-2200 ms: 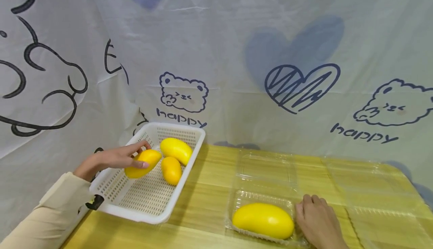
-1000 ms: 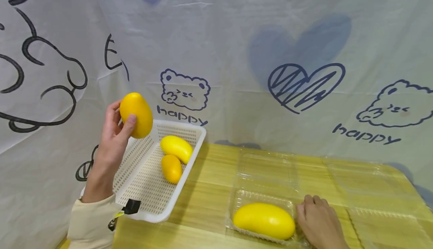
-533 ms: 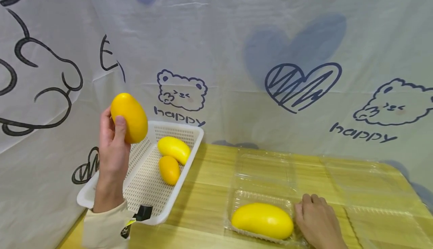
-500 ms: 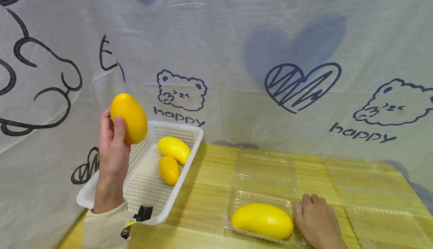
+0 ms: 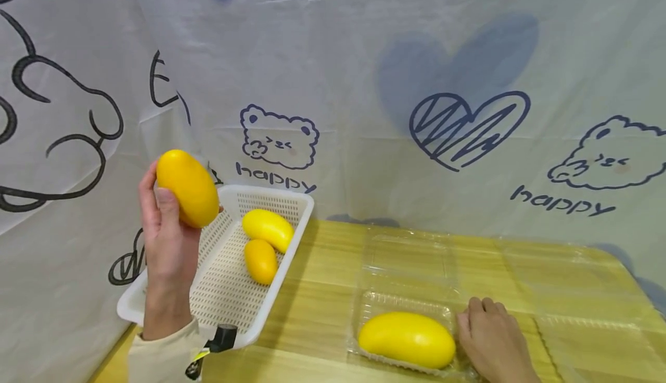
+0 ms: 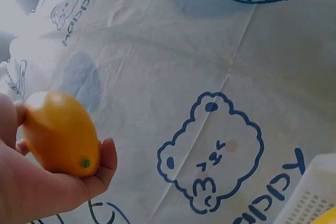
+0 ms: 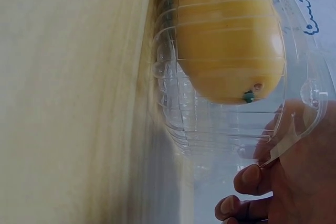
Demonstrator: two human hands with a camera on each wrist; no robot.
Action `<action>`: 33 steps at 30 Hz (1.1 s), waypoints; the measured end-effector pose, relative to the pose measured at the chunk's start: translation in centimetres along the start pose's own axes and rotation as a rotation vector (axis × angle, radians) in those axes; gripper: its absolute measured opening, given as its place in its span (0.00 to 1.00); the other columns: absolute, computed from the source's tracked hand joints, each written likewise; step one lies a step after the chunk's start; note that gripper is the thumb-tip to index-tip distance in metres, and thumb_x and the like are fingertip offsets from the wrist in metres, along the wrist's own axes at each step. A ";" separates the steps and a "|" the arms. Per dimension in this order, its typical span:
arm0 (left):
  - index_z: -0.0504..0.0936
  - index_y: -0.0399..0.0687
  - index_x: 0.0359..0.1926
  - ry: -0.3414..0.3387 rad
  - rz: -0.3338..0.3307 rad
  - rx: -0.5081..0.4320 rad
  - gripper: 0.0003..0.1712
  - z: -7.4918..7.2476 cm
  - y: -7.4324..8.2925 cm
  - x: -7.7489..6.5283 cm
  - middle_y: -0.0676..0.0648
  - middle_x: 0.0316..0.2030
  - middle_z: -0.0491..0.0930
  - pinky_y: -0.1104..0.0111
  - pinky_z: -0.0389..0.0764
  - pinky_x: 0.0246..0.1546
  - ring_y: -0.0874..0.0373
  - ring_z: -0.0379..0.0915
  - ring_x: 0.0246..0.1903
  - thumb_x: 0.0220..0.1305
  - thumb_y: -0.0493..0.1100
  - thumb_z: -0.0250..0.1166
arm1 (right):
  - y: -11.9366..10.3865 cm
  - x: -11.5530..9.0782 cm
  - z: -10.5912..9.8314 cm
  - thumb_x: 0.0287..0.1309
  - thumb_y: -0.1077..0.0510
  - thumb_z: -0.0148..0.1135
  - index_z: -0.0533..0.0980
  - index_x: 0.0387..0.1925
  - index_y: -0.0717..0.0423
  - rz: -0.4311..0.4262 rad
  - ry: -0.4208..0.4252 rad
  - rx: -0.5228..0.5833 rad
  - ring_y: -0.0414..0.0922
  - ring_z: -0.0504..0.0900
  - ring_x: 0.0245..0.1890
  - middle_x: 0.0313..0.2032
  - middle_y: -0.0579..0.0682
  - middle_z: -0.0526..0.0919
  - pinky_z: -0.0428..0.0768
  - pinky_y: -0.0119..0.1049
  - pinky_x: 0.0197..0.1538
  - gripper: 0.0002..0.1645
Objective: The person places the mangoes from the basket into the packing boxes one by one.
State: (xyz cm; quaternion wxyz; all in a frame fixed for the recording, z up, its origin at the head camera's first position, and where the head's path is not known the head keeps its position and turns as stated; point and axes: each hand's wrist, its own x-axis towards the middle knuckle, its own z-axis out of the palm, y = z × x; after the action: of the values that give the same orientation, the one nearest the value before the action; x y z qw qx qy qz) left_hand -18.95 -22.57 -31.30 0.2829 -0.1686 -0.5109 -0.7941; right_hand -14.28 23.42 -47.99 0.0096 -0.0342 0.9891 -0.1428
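Note:
My left hand (image 5: 169, 256) grips a yellow-orange mango (image 5: 188, 189), raised above the left side of a white slotted basket (image 5: 278, 287). A green stem spot shows on this mango (image 6: 60, 135) in the left wrist view, with fingers wrapped beneath it. Over at the right, my right hand (image 5: 494, 339) pinches the rim of an open clear plastic clamshell box (image 5: 411, 301). In the right wrist view curled fingers (image 7: 250, 178) and the thumb hold that rim. A large yellow mango (image 5: 407, 340) lies inside the box.
Two more mangoes, a yellow one (image 5: 267, 229) and an orange one (image 5: 261, 261), lie in the basket. Beyond my right hand stands another clear plastic box (image 5: 588, 334). A printed cloth (image 5: 343, 82) hangs behind the wooden table (image 5: 307, 313).
My left hand has lifted the mango out of the basket and turned it upright; lately it has drifted slightly left and down. The right hand has stayed at the box rim.

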 end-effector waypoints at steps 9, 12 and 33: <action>0.61 0.56 0.76 -0.003 -0.090 -0.004 0.29 0.9 -0.6 -0.4 0.38 0.64 0.66 0.65 0.77 0.51 0.45 0.66 0.56 0.79 0.40 0.53 | -0.1 -0.1 -0.2 0.77 0.54 0.42 0.72 0.30 0.57 0.020 -0.021 0.006 0.50 0.68 0.27 0.27 0.51 0.70 0.69 0.46 0.31 0.19; 0.60 0.55 0.77 -0.031 -0.094 0.027 0.33 1.1 -0.6 -0.6 0.36 0.65 0.66 0.67 0.79 0.54 0.45 0.66 0.56 0.76 0.31 0.54 | -0.1 0.0 -0.1 0.77 0.54 0.42 0.72 0.30 0.57 0.013 -0.012 0.004 0.50 0.68 0.27 0.27 0.51 0.70 0.69 0.45 0.30 0.19; 0.57 0.59 0.80 -0.252 -0.183 0.374 0.37 3.1 -2.7 -1.7 0.47 0.71 0.64 0.71 0.71 0.65 0.48 0.66 0.65 0.76 0.37 0.59 | -0.1 -0.2 -0.1 0.77 0.54 0.42 0.71 0.30 0.57 0.012 0.027 -0.006 0.51 0.69 0.29 0.28 0.52 0.70 0.71 0.50 0.35 0.19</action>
State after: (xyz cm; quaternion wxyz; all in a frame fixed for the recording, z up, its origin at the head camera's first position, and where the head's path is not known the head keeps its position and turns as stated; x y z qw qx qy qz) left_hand -19.34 -18.44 -32.87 0.1700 -0.1639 -0.6934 -0.6808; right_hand -14.08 23.37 -47.84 -0.0031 -0.0261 0.9898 -0.1404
